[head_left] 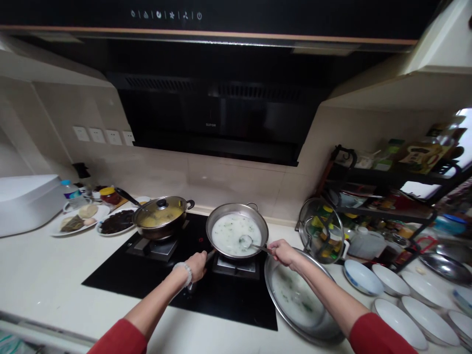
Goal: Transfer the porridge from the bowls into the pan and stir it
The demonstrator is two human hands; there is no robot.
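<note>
A steel pan (258,222) of pale porridge with green flecks sits on the right burner of the black hob (121,273). My left hand (197,265) is closed round the pan's handle at its near left side. My right hand (283,251) grips the handle of a metal ladle (246,241), whose bowl dips into the porridge. Just right of the hob, under my right forearm, stands a large steel basin (275,290) holding some of the same porridge.
On the left burner is a lidded pan (161,216) of yellow food. Plates of food (79,219) lie at the left. A glass lid (321,236) leans by a condiment rack (387,196). Several white bowls (400,314) stand at the right.
</note>
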